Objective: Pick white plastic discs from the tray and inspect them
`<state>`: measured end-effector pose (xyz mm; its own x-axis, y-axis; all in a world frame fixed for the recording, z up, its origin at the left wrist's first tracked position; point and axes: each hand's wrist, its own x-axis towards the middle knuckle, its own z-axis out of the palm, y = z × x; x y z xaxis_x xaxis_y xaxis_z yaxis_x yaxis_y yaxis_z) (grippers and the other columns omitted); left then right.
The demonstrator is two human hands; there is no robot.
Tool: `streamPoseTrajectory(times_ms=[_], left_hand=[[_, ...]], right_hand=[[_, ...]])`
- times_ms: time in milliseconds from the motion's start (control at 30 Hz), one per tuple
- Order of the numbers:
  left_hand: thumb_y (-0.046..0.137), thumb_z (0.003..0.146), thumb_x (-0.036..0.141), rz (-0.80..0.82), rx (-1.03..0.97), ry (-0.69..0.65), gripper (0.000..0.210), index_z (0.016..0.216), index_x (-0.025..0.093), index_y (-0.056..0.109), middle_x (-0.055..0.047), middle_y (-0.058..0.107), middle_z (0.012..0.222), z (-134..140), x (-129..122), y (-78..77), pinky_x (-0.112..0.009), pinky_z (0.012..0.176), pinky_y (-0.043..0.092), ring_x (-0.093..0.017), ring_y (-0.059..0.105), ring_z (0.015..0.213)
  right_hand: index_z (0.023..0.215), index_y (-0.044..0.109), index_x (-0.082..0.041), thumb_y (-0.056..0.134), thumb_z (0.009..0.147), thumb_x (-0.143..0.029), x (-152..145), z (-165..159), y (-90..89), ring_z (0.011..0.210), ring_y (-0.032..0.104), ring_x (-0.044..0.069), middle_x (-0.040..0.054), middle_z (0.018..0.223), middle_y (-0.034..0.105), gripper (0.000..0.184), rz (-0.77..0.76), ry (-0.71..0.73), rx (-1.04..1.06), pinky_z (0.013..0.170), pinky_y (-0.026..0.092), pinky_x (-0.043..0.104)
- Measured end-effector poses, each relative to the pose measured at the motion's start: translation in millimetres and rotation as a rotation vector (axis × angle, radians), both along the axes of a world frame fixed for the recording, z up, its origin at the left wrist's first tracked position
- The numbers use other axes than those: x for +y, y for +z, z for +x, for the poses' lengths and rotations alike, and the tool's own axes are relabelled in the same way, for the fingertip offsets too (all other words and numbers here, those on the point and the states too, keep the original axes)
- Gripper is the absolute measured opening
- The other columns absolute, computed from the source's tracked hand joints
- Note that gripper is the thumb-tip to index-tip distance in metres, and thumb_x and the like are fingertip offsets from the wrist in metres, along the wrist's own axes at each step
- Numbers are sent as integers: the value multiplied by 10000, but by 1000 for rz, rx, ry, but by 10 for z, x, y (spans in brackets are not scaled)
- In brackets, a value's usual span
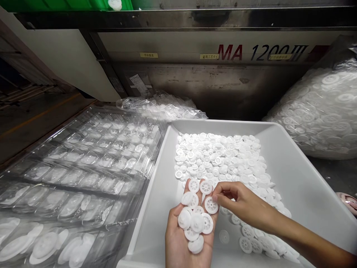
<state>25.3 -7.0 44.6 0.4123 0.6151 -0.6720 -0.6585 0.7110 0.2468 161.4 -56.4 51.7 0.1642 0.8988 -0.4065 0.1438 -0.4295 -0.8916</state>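
My left hand (178, 242) lies palm up over the grey bin (156, 208), its fingers slightly curled under several white plastic gears (197, 222). Some gears show their spokes, others a domed or toothed side. At the fingertips of that hand, my right hand (237, 203) pinches the edge of one spoked white gear (211, 205) between thumb and index finger. A broad heap of similar gears (217, 156) covers the bin's bottom behind and to the right of both hands.
Clear plastic trays (83, 175) with white parts in their pockets stand stacked left of the bin. An open clear bag of parts (164, 108) lies behind, and a large full bag (323, 111) is at right. A metal ledge (184, 18) crosses above, carrying a green container (69, 4).
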Motion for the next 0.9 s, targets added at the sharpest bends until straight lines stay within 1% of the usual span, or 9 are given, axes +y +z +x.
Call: streamPoseTrajectory(times_ms=[100, 200, 300, 467, 567, 633, 767, 833, 900], left_hand=[[490, 751, 127, 0, 6, -4, 260, 904, 138, 700, -182, 688, 1029, -12, -11, -13, -550, 903, 456, -323, 586, 1063], [472, 752, 119, 1, 28, -20, 275, 904, 150, 699, -176, 691, 1024, -25, -16, -39, -566, 903, 445, -299, 604, 1041], [481, 748, 143, 15, 13, -34, 281, 929, 146, 696, -189, 667, 1078, -45, -18, -58, -574, 900, 443, -333, 560, 1099], [506, 740, 151, 30, -24, -53, 286, 952, 155, 698, -178, 643, 1137, -55, -12, -72, -551, 906, 451, -365, 496, 1162], [507, 738, 167, 41, -15, -61, 292, 957, 161, 699, -169, 637, 1151, -39, -7, -80, -565, 917, 436, -367, 490, 1167], [496, 736, 165, 51, -5, -67, 308, 969, 176, 697, -157, 645, 1141, -30, -10, -78, -566, 925, 428, -357, 499, 1161], [483, 724, 157, 27, 14, -38, 353, 1015, 172, 684, -193, 646, 1121, -21, -26, -55, -612, 897, 421, -394, 508, 1136], [485, 715, 145, -40, -16, -21, 377, 1038, 180, 675, -190, 645, 1124, -22, -27, -47, -588, 910, 424, -386, 510, 1137], [497, 708, 140, -100, -99, -15, 386, 1046, 208, 672, -160, 652, 1127, -26, -22, -52, -535, 937, 427, -359, 510, 1145]], right_hand=[[739, 597, -183, 486, 865, -251, -2, 5, 9, 679, 456, 109, -18, 744, 586, 182, -6, -1, 21, 607, 338, 231], [757, 606, -183, 468, 877, -256, -13, 12, -6, 644, 425, 100, -24, 722, 558, 197, -17, 1, 35, 576, 318, 227], [766, 607, -183, 460, 891, -300, -24, 20, -37, 597, 383, 92, -28, 693, 521, 226, -30, 1, 48, 539, 293, 228], [775, 595, -206, 417, 915, -381, -22, 51, -83, 484, 244, 79, -63, 560, 337, 287, -68, -5, 80, 438, 178, 221], [828, 593, -221, 409, 919, -400, -20, 76, -89, 465, 200, 78, -75, 537, 274, 273, -84, -16, 98, 420, 145, 222], [823, 568, -220, 416, 919, -403, -25, 87, -83, 470, 200, 75, -75, 557, 289, 257, -84, -17, 113, 421, 152, 221], [774, 511, -205, 450, 909, -394, -36, 84, -60, 493, 239, 59, -59, 658, 408, 240, -95, 23, 159, 436, 179, 217], [778, 518, -202, 472, 901, -390, -37, 74, -54, 491, 236, 55, -59, 671, 436, 229, -106, 54, 180, 441, 189, 215], [787, 528, -201, 483, 895, -396, -36, 64, -60, 497, 234, 56, -57, 682, 453, 227, -113, 77, 194, 447, 205, 212]])
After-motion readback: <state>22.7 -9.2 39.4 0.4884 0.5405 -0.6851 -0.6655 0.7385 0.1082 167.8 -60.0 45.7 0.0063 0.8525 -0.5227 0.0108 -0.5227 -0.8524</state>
